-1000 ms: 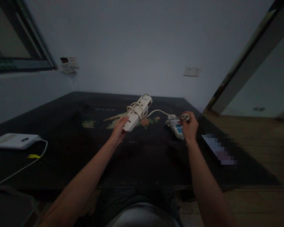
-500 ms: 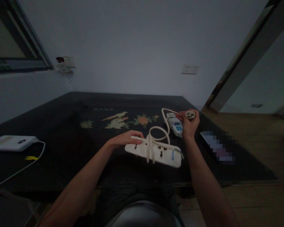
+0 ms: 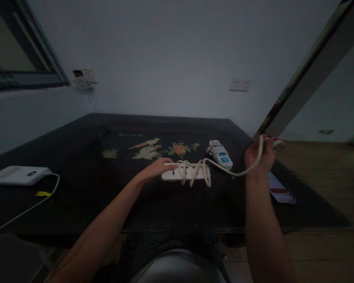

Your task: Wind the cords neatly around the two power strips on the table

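Note:
My left hand [image 3: 158, 169] grips the left end of a white power strip [image 3: 167, 175], thumb on its socket face. Several turns of the strip's cream cord [image 3: 238, 174] wrap around its middle and right end. From there the cord runs right to my right hand [image 3: 261, 154], whose fingers are closed on it near the plug [image 3: 279, 144]. Behind the strip, a second white power strip [image 3: 220, 154] with blue sockets lies on the table, its own cord wound around it.
The dark table [image 3: 129, 220] has a painted bird and flower pattern. A white device [image 3: 20, 175] with a cable lies at the left, near a yellow tag [image 3: 43, 193]. A phone [image 3: 279, 190] lies at the right. Wall sockets [image 3: 240, 85] are behind.
My right hand has moved right with the plug, drawing the cord out beside the strip. More loops now sit on the strip, which my left hand has tilted and shifted slightly.

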A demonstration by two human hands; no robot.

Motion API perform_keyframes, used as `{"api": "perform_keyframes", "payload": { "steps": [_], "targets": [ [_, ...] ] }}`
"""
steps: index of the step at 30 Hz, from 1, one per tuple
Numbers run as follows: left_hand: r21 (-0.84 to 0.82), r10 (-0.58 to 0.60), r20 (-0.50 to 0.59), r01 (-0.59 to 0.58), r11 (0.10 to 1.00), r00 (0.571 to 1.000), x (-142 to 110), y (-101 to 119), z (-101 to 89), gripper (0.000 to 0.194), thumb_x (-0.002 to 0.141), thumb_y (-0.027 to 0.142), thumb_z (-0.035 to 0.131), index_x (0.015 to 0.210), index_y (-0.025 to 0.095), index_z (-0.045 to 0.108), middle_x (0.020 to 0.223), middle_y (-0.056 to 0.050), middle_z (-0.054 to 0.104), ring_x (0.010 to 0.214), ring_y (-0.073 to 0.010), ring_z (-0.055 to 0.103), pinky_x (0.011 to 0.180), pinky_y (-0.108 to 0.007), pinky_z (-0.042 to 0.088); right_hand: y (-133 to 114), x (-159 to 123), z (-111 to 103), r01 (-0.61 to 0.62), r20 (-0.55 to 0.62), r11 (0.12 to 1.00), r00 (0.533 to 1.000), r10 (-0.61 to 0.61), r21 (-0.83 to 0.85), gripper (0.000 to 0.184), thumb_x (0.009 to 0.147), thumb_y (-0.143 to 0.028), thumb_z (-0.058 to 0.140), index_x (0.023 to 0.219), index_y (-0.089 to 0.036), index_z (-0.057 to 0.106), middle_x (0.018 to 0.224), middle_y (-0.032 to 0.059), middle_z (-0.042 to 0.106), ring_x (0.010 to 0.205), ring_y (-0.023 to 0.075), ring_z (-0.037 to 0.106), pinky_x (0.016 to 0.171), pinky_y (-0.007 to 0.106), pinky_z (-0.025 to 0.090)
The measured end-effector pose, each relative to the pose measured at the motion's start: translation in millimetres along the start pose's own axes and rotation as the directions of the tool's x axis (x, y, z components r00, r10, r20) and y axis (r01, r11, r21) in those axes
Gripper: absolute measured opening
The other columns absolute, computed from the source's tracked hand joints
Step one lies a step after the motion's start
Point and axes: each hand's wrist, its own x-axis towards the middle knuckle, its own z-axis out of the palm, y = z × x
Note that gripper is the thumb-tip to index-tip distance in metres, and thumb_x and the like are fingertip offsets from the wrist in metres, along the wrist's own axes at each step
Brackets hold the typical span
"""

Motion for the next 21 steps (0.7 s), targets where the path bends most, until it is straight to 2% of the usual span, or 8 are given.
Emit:
{"api": "perform_keyframes", "payload": {
  "steps": [3, 5, 8, 10, 13, 16, 19, 21],
  "targets": [
    [-0.150, -0.067, -0.230, 0.033, 0.988, 0.971, 6.6, -6.3, -2.6, 0.037, 0.069, 0.050, 0.065, 0.075, 0.013, 0.063, 0.062, -0.002, 0.059, 0.053, -0.0122, 0.051, 0.049, -0.022, 0.032, 2.0, -2.6, -1.7, -0.074, 0.087, 0.997, 0.993, 0.075, -0.021, 0.009, 0.078, -0.013, 0.065, 0.081, -0.020, 0.059, 0.070, -0.0079, 0.060, 0.050, -0.0006, 0.053, 0.046, 0.004, 0.046],
    [-0.296, -0.091, -0.331, -0.012, 0.955, 0.939, 9.8, -7.5, -4.6, 0.038, 0.067, 0.049, 0.067, 0.077, 0.013, 0.062, 0.064, -0.003, 0.062, 0.054, -0.0136, 0.055, 0.049, -0.022, 0.035, 5.7, -8.7, -0.1, -0.103, 0.222, 0.982, 0.966, 0.137, -0.157, 0.016, 0.073, -0.018, 0.071, 0.084, -0.021, 0.061, 0.070, -0.0084, 0.060, 0.044, -0.0014, 0.049, 0.041, 0.005, 0.043],
    [-0.479, -0.081, -0.397, -0.131, 0.868, 0.914, 10.9, -3.8, -7.3, 0.040, 0.065, 0.048, 0.071, 0.080, 0.013, 0.061, 0.067, -0.003, 0.064, 0.057, -0.0139, 0.059, 0.050, -0.022, 0.041, 15.8, -22.6, 5.5, -0.045, 0.416, 0.919, 0.882, 0.220, -0.392, 0.030, 0.065, -0.023, 0.079, 0.089, -0.022, 0.061, 0.071, -0.0060, 0.064, 0.045, 0.0032, 0.055, 0.044, 0.012, 0.048],
    [-0.537, -0.053, -0.412, -0.196, 0.821, 0.910, 9.8, 0.2, -8.5, 0.040, 0.064, 0.048, 0.072, 0.081, 0.013, 0.061, 0.067, -0.001, 0.063, 0.055, -0.0122, 0.058, 0.048, -0.021, 0.042, 25.9, -32.8, 9.2, 0.020, 0.483, 0.865, 0.836, 0.260, -0.501, 0.031, 0.065, -0.027, 0.079, 0.090, -0.021, 0.061, 0.074, -0.0030, 0.067, 0.051, 0.0087, 0.062, 0.050, 0.019, 0.053],
    [-0.580, -0.005, -0.368, -0.226, 0.783, 0.930, 7.1, 4.7, -8.6, 0.041, 0.064, 0.048, 0.073, 0.082, 0.013, 0.061, 0.069, -0.001, 0.063, 0.055, -0.0125, 0.059, 0.047, -0.021, 0.044, 42.7, -44.9, 11.0, 0.103, 0.504, 0.804, 0.823, 0.262, -0.585, 0.029, 0.070, -0.031, 0.076, 0.090, -0.021, 0.058, 0.079, -0.0005, 0.068, 0.059, 0.0140, 0.067, 0.056, 0.026, 0.056],
    [-0.590, 0.052, -0.242, -0.189, 0.785, 0.969, 2.8, 7.3, -6.3, 0.041, 0.064, 0.047, 0.073, 0.084, 0.014, 0.060, 0.069, -0.002, 0.062, 0.055, -0.0137, 0.060, 0.049, -0.024, 0.047, 55.3, -50.4, 8.9, 0.180, 0.485, 0.765, 0.854, 0.191, -0.618, 0.029, 0.072, -0.035, 0.074, 0.091, -0.021, 0.056, 0.079, -0.0009, 0.067, 0.061, 0.0145, 0.067, 0.058, 0.027, 0.057],
    [-0.537, 0.073, -0.105, -0.119, 0.835, 0.992, -3.6, 10.3, -3.2, 0.041, 0.063, 0.047, 0.074, 0.085, 0.015, 0.061, 0.067, 0.000, 0.060, 0.050, -0.0108, 0.054, 0.047, -0.022, 0.043, 60.5, -51.3, 6.7, 0.239, 0.434, 0.737, 0.897, 0.082, -0.632, 0.028, 0.072, -0.034, 0.073, 0.089, -0.020, 0.055, 0.077, -0.0018, 0.066, 0.061, 0.0128, 0.066, 0.058, 0.024, 0.055],
    [-0.446, 0.097, -0.033, -0.101, 0.889, 0.995, -8.2, 13.0, -2.1, 0.039, 0.062, 0.045, 0.074, 0.084, 0.014, 0.064, 0.070, -0.001, 0.062, 0.052, -0.0096, 0.053, 0.047, -0.020, 0.039, 61.3, -50.9, 6.5, 0.239, 0.404, 0.757, 0.914, 0.036, -0.608, 0.027, 0.073, -0.033, 0.073, 0.089, -0.020, 0.054, 0.076, -0.0020, 0.065, 0.061, 0.0131, 0.066, 0.059, 0.025, 0.055]
  ]
}}
